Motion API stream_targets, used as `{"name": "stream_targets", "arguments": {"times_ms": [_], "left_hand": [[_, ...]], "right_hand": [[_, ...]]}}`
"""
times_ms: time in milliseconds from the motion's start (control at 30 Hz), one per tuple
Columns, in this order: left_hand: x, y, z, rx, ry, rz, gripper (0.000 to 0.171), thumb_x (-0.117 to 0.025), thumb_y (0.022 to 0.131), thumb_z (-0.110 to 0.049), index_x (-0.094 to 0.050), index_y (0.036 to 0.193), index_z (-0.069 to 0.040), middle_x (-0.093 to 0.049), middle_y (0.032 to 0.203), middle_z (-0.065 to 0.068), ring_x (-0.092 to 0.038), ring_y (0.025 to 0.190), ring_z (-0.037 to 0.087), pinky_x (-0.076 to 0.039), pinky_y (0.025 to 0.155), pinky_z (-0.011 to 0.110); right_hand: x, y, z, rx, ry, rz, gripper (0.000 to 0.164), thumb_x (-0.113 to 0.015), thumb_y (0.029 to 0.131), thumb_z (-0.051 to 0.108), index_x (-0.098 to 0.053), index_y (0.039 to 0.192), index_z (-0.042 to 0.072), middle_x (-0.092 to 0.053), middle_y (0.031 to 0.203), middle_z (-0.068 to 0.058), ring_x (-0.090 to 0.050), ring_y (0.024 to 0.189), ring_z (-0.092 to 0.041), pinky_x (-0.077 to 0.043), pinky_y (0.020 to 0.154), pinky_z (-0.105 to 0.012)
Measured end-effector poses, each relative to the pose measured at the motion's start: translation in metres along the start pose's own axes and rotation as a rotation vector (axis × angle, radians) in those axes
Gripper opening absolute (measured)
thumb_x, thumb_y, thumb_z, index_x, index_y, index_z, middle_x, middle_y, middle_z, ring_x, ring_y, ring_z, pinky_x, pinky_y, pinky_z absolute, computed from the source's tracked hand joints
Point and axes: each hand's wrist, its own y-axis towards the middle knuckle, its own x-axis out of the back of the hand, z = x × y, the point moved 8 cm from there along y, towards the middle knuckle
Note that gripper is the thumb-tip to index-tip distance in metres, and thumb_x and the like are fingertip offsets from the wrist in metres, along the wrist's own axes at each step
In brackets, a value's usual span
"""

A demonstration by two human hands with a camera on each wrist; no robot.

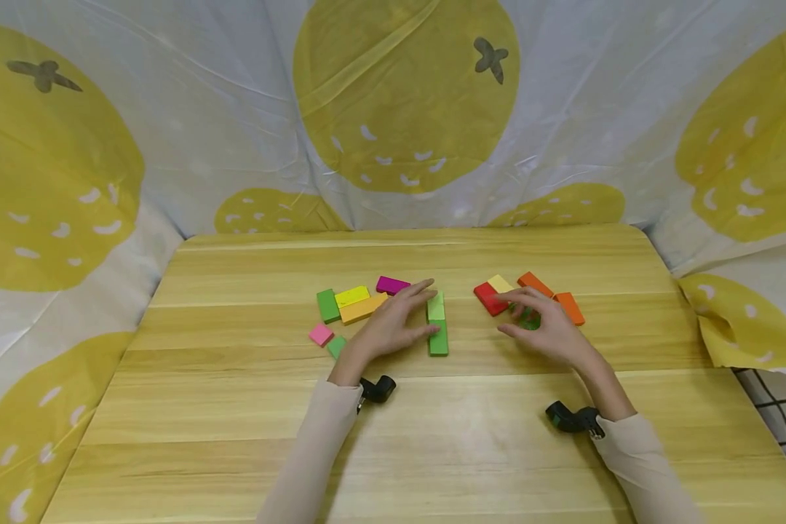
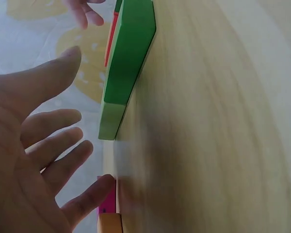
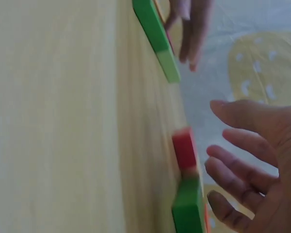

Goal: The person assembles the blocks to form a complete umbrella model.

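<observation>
My left hand hovers just left of a light green block and a green block lying end to end in a line. Its fingers are spread and relaxed, with nothing between them in the left wrist view. Beyond its fingertips lies a magenta block. On the other side, my right hand hangs over a darker green block, partly hidden by the fingers in the head view. A red block and a cream block lie by its fingertips. Loosely bent, the right fingers hold nothing.
Left of my left hand lie a yellow block, an amber block, a green block, a pink block and another green piece. Two orange blocks lie behind the right hand. A patterned curtain borders the wooden table.
</observation>
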Motion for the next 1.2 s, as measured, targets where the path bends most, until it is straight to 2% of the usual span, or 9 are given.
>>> {"name": "stream_targets", "arguments": {"times_ms": [67, 167, 267, 367, 467, 533, 633, 800, 1200], "left_hand": [[-0.001, -0.003, -0.001, -0.012, 0.000, 0.021, 0.074, -0.074, 0.096, -0.038, -0.045, 0.157, -0.007, -0.027, 0.172, 0.003, -0.026, 0.160, 0.026, -0.024, 0.130, 0.051], [-0.003, -0.006, -0.001, -0.028, 0.009, 0.042, 0.080, -0.076, 0.094, -0.039, -0.041, 0.158, -0.006, -0.025, 0.173, 0.004, -0.024, 0.160, 0.026, -0.023, 0.130, 0.050], [-0.004, -0.008, -0.003, -0.054, 0.016, 0.056, 0.083, -0.078, 0.093, -0.039, -0.039, 0.159, -0.004, -0.024, 0.173, 0.006, -0.025, 0.160, 0.027, -0.025, 0.129, 0.051], [-0.006, -0.009, -0.004, -0.073, 0.024, 0.067, 0.086, -0.079, 0.092, -0.039, -0.039, 0.158, -0.003, -0.024, 0.173, 0.008, -0.026, 0.159, 0.028, -0.026, 0.129, 0.050], [-0.008, -0.010, -0.005, -0.073, 0.036, 0.076, 0.087, -0.080, 0.091, -0.040, -0.039, 0.158, -0.003, -0.024, 0.173, 0.008, -0.026, 0.159, 0.027, -0.027, 0.128, 0.050], [-0.009, -0.010, -0.004, -0.068, 0.048, 0.083, 0.088, -0.080, 0.091, -0.041, -0.040, 0.158, -0.003, -0.024, 0.173, 0.007, -0.027, 0.159, 0.026, -0.027, 0.128, 0.049], [-0.010, -0.010, -0.004, -0.067, 0.061, 0.092, 0.088, -0.080, 0.090, -0.042, -0.039, 0.158, -0.003, -0.023, 0.173, 0.006, -0.027, 0.159, 0.025, -0.027, 0.128, 0.048], [-0.010, -0.011, -0.003, -0.072, 0.067, 0.099, 0.089, -0.080, 0.090, -0.042, -0.039, 0.158, -0.002, -0.023, 0.173, 0.006, -0.026, 0.159, 0.024, -0.025, 0.129, 0.047], [-0.012, -0.011, -0.002, -0.062, 0.059, 0.129, 0.095, -0.084, 0.086, -0.041, -0.036, 0.160, -0.003, -0.021, 0.174, 0.006, -0.021, 0.161, 0.022, -0.021, 0.131, 0.047]], "right_hand": [[0.007, -0.002, -0.006, -0.022, -0.008, 0.016, 0.048, -0.082, 0.091, 0.019, -0.068, 0.136, 0.013, -0.063, 0.130, -0.009, -0.060, 0.113, -0.027, -0.053, 0.093, -0.045], [0.013, -0.006, -0.014, -0.055, -0.008, 0.059, 0.051, -0.081, 0.091, 0.022, -0.065, 0.139, 0.014, -0.056, 0.144, -0.011, -0.050, 0.136, -0.038, -0.043, 0.107, -0.066], [0.017, -0.009, -0.021, -0.073, -0.029, 0.105, 0.058, -0.081, 0.091, 0.025, -0.061, 0.144, 0.014, -0.050, 0.153, -0.012, -0.040, 0.146, -0.044, -0.036, 0.110, -0.073], [0.019, -0.011, -0.026, -0.078, -0.040, 0.138, 0.063, -0.083, 0.089, 0.023, -0.058, 0.147, 0.014, -0.047, 0.156, -0.012, -0.040, 0.146, -0.044, -0.041, 0.107, -0.068], [0.021, -0.013, -0.029, -0.075, -0.051, 0.154, 0.067, -0.084, 0.087, 0.018, -0.058, 0.147, 0.014, -0.046, 0.157, -0.012, -0.046, 0.139, -0.041, -0.048, 0.099, -0.055], [0.023, -0.014, -0.030, -0.069, -0.061, 0.155, 0.067, -0.085, 0.085, 0.014, -0.058, 0.147, 0.014, -0.047, 0.156, -0.011, -0.047, 0.136, -0.039, -0.048, 0.094, -0.045], [0.025, -0.014, -0.028, -0.043, -0.076, 0.155, 0.064, -0.085, 0.084, 0.010, -0.061, 0.144, 0.012, -0.051, 0.152, -0.010, -0.048, 0.135, -0.037, -0.047, 0.092, -0.039], [0.025, -0.014, -0.023, 0.007, -0.088, 0.156, 0.057, -0.085, 0.084, 0.008, -0.067, 0.137, 0.011, -0.058, 0.143, -0.009, -0.052, 0.132, -0.034, -0.048, 0.095, -0.038], [0.024, -0.015, -0.024, -0.020, -0.136, 0.172, 0.058, -0.090, 0.081, 0.016, -0.069, 0.134, 0.012, -0.061, 0.141, -0.012, -0.058, 0.120, -0.034, -0.051, 0.090, -0.041]]}}
